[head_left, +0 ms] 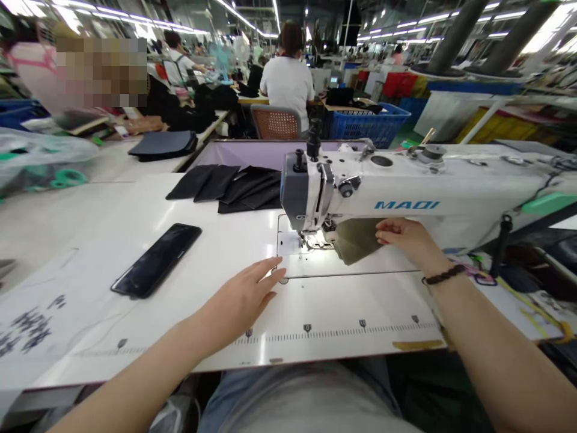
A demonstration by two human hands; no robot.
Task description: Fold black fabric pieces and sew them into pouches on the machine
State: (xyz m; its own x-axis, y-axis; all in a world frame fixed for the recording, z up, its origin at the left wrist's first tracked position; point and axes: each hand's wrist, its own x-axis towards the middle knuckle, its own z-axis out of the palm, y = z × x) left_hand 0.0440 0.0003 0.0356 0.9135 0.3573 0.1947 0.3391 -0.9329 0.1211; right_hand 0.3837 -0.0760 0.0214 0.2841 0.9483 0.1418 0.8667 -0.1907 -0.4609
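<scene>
A white sewing machine [406,180] stands on the worktable, its lamp lighting the presser foot [321,240]. To the right of the foot is a dark olive fabric piece [358,240], partly under the machine arm. My right hand [408,237], with a beaded bracelet at the wrist, pinches the right edge of that piece. My left hand [246,294] rests over the table just left of and in front of the needle plate [288,264], fingers stretched and apart, holding nothing. Several black fabric pieces [229,186] lie overlapping behind and left of the machine head.
A black phone [157,260] lies on the table at left. Dark fabric sheets [163,144] are stacked on the neighbouring table. A ruler scale [306,335] runs along the front edge. Behind are a blue crate [369,125] and a seated person in white [288,78].
</scene>
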